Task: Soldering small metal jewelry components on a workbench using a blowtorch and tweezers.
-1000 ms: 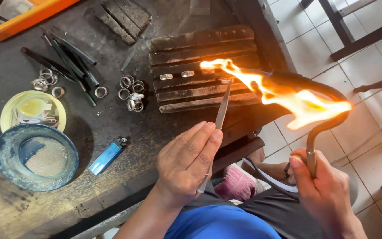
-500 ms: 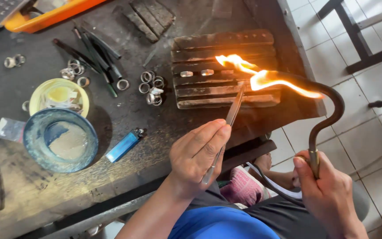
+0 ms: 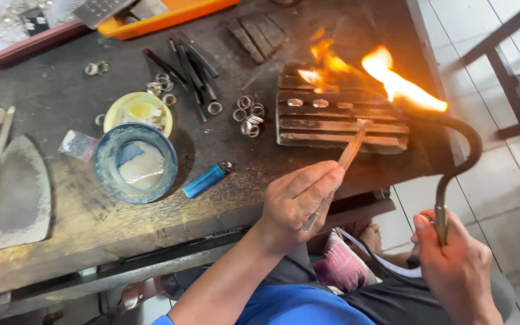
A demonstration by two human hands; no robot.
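Your left hand (image 3: 299, 201) pinches the tweezers (image 3: 338, 171), their tip pointing toward one o'clock onto the charred soldering block (image 3: 338, 123) at the bench's far right. Your right hand (image 3: 455, 271), at five o'clock from the block, is closed around the curved torch (image 3: 461, 156); its flame (image 3: 401, 84) sweeps over the block's small rings (image 3: 308, 103). A blue lighter (image 3: 206, 179) lies at nine o'clock from your left hand.

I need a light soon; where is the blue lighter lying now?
In the head view, the blue lighter lies on the dark workbench, just right of the blue bowl and left of the left hand.
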